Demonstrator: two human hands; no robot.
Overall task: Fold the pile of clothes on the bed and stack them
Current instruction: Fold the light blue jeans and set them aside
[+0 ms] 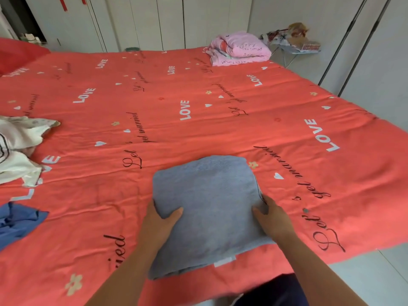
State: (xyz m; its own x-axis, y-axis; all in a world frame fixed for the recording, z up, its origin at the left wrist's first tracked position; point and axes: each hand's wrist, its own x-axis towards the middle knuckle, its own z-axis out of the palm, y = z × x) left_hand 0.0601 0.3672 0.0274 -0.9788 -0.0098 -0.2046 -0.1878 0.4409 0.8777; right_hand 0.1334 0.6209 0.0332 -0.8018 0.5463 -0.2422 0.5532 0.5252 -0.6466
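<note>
Head view: our left hand (162, 219) and right hand (272, 217) pinch the folded grey garment (207, 206), thumbs on top, fingers hidden beneath; unfolded clothes (17, 149) cut off left.

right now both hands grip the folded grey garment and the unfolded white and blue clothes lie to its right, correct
Wrong side: the head view shows the white clothes and the blue garment lying to its left. The left hand and right hand do grip the folded grey garment.

Bare hands (162, 219) and forearms (132, 268), dark navy clothing (274, 291) below.
</note>
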